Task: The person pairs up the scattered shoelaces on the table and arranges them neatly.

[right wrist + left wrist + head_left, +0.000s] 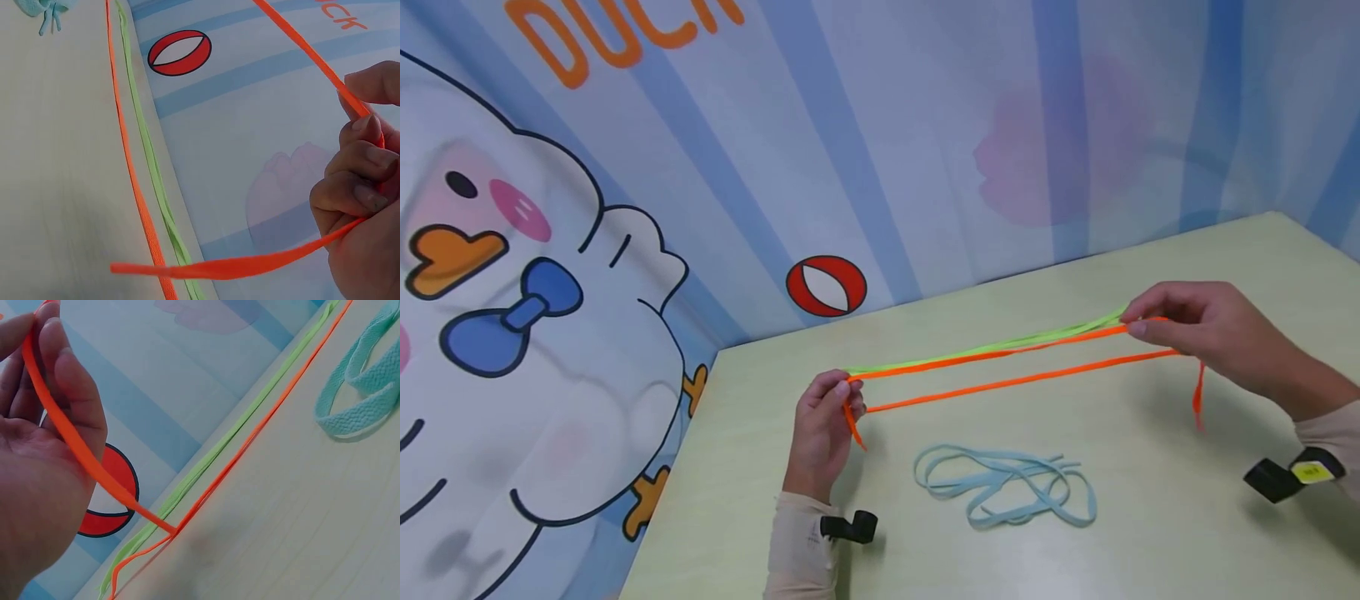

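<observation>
An orange flat lace (962, 360) is stretched between both hands above the table. My left hand (820, 425) pinches it near one end, with a short tail hanging below. Near the other end my right hand (1232, 333) grips it between thumb and fingers; an orange tail hangs there too. Below runs another orange strand (1000, 386), which lies along the tabletop in the wrist views. Beside that strand rests a green lace (212, 456), apart from the hands. A light blue lace (1033, 508) lies in loose loops nearer to me, touched by neither hand.
The pale wooden table (730, 500) meets a printed blue-striped backdrop (925, 167) at its far edge. A cartoon duck (587, 433) and a red ball (850, 279) are printed on it. Each wrist carries a small black camera (850, 527).
</observation>
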{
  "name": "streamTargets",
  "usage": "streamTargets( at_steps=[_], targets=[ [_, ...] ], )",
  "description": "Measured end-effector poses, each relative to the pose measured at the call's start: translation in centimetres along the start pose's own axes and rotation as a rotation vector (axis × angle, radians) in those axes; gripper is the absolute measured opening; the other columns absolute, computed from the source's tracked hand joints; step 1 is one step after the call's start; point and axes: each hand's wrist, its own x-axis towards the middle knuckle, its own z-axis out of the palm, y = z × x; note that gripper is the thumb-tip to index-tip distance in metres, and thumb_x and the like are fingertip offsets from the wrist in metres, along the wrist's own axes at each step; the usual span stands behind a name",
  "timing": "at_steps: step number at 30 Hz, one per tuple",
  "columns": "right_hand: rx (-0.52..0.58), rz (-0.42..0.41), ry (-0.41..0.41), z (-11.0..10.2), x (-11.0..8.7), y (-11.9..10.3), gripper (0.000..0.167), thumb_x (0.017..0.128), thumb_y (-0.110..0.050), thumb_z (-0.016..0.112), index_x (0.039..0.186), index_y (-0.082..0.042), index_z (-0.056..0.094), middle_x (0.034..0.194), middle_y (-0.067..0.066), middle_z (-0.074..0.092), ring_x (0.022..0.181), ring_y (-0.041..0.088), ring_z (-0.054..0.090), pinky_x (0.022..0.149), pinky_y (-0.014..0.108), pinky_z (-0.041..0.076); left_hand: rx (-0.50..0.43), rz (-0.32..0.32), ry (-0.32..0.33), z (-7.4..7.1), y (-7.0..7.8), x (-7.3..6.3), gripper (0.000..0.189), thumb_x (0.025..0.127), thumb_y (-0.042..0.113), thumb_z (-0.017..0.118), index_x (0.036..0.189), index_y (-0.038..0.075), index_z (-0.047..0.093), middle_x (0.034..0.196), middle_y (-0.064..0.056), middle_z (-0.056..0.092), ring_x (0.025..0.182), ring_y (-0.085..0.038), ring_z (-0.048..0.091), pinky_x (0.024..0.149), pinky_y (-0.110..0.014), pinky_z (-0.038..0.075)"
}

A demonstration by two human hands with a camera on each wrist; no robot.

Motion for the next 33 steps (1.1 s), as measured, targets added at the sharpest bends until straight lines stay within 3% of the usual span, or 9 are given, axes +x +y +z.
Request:
streamTargets(
  at_steps=[7,13,17,22,33],
  targets=[
    [-0.113,0.065,-0.049,0.0,0.4,0.1,0.021,0.093,-0.026,0.074,0.111,-0.016,0.073,0.094,0.004,0.065,0.077,0.022,0.055,0.059,0.03,0.045,0.002,0.018,-0.012,0.0,0.3,-0.1,0.014,0.101,0.007,0.057,0.105,0.014,0.069,0.098,-0.004,0.07,0.081,-0.017,0.057,0.079,-0.027,0.049],
    [-0.165,0.062,-0.041,0.1,0.3,0.4,0.018,0.092,-0.028,0.074,0.108,-0.018,0.076,0.096,0.002,0.065,0.076,0.022,0.053,0.058,0.029,0.044,0.022,0.01,0.006,-0.1,0.4,-0.2,0.013,0.101,0.008,0.058,0.105,0.014,0.069,0.098,-0.004,0.069,0.082,-0.017,0.057,0.079,-0.027,0.05],
    [-0.186,0.053,-0.028,0.1,0.4,0.7,0.014,0.093,-0.027,0.074,0.102,-0.017,0.077,0.096,0.004,0.065,0.077,0.023,0.053,0.061,0.029,0.045,0.084,0.018,0.048,-0.3,0.3,0.0,0.009,0.098,0.014,0.066,0.106,0.012,0.069,0.099,-0.006,0.069,0.081,-0.018,0.058,0.078,-0.027,0.051],
    [-0.184,0.081,-0.024,-0.1,0.5,1.0,0.017,0.093,-0.03,0.073,0.1,-0.015,0.076,0.095,0.005,0.064,0.077,0.023,0.052,0.061,0.029,0.044,0.206,0.015,0.109,-0.5,0.1,0.3,0.017,0.094,0.018,0.072,0.107,0.007,0.068,0.098,-0.009,0.069,0.08,-0.019,0.059,0.076,-0.026,0.052],
    [-0.22,0.112,-0.045,-0.5,1.0,2.0,0.028,0.095,-0.039,0.069,0.1,-0.012,0.074,0.09,0.006,0.062,0.076,0.024,0.049,0.057,0.031,0.041,0.333,-0.001,0.207,-0.6,0.1,0.3,0.015,0.095,0.014,0.07,0.108,0.005,0.07,0.102,-0.013,0.066,0.08,-0.02,0.062,0.08,-0.029,0.054]
  ],
)
